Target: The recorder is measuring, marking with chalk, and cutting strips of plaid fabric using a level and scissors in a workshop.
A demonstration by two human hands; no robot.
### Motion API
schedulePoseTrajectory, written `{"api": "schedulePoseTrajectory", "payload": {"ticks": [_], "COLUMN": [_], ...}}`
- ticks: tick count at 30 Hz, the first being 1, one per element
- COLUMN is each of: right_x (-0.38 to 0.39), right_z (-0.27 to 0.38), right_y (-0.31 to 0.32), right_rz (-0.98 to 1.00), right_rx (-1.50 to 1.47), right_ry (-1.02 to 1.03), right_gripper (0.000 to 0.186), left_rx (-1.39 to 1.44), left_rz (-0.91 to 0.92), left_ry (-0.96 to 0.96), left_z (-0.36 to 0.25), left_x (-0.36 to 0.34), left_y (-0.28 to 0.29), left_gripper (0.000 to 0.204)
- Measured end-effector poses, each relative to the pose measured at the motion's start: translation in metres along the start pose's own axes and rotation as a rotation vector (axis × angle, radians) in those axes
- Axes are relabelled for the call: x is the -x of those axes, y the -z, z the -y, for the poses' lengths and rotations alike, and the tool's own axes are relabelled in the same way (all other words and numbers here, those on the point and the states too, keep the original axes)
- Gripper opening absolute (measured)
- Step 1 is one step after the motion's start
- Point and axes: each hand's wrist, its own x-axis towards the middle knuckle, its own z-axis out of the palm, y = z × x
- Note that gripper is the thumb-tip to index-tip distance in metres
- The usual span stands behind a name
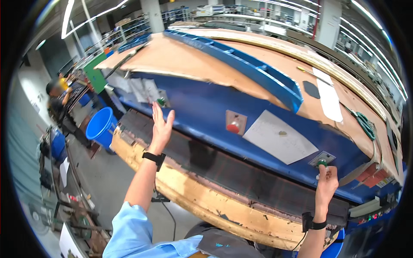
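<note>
My left hand (161,130) is raised with its fingers stretched and the thumb apart, holding nothing. Its fingertips are at or just below a green push button (161,101) on the blue machine front; whether they touch it I cannot tell. At the right, my right hand (328,185) has its fingers bent together at another green push button (322,162). A small white stick-like thing (318,176) shows between these fingers, too small to name. Between the hands, a red push button (233,127) sits on a metal plate, beside a grey-white sheet (279,136) on the blue panel.
Above the panel, brown board (189,62) carries a long blue metal frame (241,62), green-handled scissors (365,124) and a white strip (329,96). A dark bed with a wooden edge (202,195) runs before me. A blue bucket (101,127) and a person (60,103) are at left.
</note>
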Motion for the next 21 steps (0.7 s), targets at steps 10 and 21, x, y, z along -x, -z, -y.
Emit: {"api": "schedulePoseTrajectory", "payload": {"ticks": [10, 21], "right_x": [0.051, 0.234], "right_z": [-0.027, -0.067], "right_y": [0.033, 0.105], "right_rz": [0.15, 0.354], "right_rx": [-0.074, 0.388], "right_ry": [-0.178, 0.326], "right_gripper": [0.019, 0.016], "left_rx": [0.04, -0.087], "left_rz": [0.036, 0.544], "left_ry": [-0.133, -0.452], "left_z": [-0.047, -0.179], "left_x": [0.09, 0.351], "left_y": [-0.015, -0.083], "left_gripper": [0.05, 0.011]}}
